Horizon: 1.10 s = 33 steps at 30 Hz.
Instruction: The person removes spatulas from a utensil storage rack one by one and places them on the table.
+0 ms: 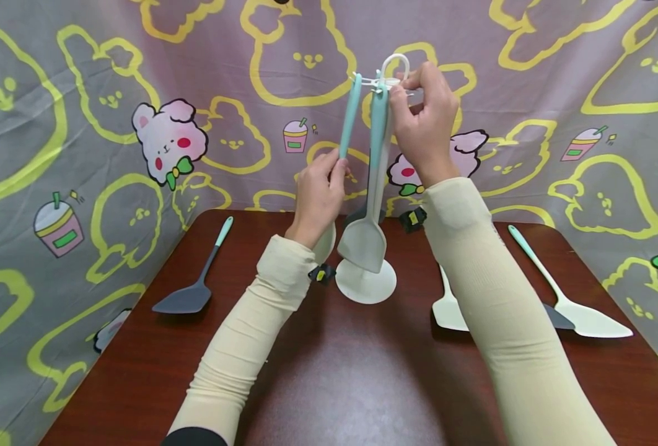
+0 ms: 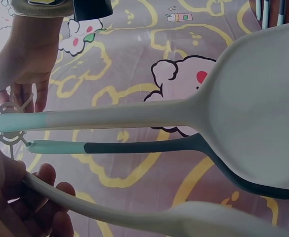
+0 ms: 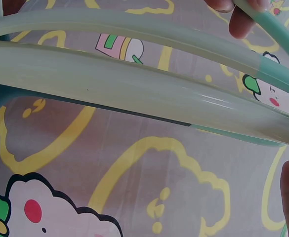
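Note:
A white utensil stand (image 1: 365,291) with a round base and hooked top ring stands at the table's middle. At its top, my right hand (image 1: 426,121) pinches the ring. My left hand (image 1: 320,189) pinches the mint handle of a cream utensil (image 2: 218,217) whose upper end is at a hook; whether it hangs there I cannot tell. Its rounded head is partly hidden behind my left wrist in the head view. A cream spatula (image 1: 364,244) hangs at the front of the stand, with a dark spatula (image 2: 144,147) behind it.
On the table's left lies a dark spatula (image 1: 186,298) with a mint handle tip. To the right lie a cream spatula (image 1: 591,319), a dark utensil head (image 1: 559,316) and another cream utensil (image 1: 449,313), partly covered by my right forearm. A patterned curtain (image 1: 240,167) surrounds the table.

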Tool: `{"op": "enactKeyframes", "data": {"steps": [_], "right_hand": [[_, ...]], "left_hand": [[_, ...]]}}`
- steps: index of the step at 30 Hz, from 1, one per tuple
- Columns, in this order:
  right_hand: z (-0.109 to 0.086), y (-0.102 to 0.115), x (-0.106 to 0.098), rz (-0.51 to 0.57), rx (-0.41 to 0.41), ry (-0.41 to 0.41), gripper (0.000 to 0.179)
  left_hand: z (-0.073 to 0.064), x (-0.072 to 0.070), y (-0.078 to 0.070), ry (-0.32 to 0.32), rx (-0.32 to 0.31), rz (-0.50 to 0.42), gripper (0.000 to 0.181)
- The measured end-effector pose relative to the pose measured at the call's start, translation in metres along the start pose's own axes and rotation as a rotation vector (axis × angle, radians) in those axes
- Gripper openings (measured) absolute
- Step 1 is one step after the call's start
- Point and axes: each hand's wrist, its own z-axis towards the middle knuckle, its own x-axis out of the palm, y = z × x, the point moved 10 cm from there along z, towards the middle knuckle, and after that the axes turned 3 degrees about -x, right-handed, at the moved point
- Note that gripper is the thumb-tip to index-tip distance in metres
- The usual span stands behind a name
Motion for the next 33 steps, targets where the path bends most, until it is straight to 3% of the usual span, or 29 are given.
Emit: {"op": "enactKeyframes", "data": {"steps": [10, 33], "right_hand": [[-0.0012, -0.0003, -0.0006, 0.0, 0.016, 0.0, 0.018], [-0.0004, -0.0001, -0.0011, 0.004, -0.014, -0.004, 0.02]], "left_hand": [[-0.0007, -0.0035, -0.001, -0.014, 0.013, 0.01, 0.025], [0.0014, -0.0071, 0.0061, -0.023, -0.038, -0.031, 0.026]]}}
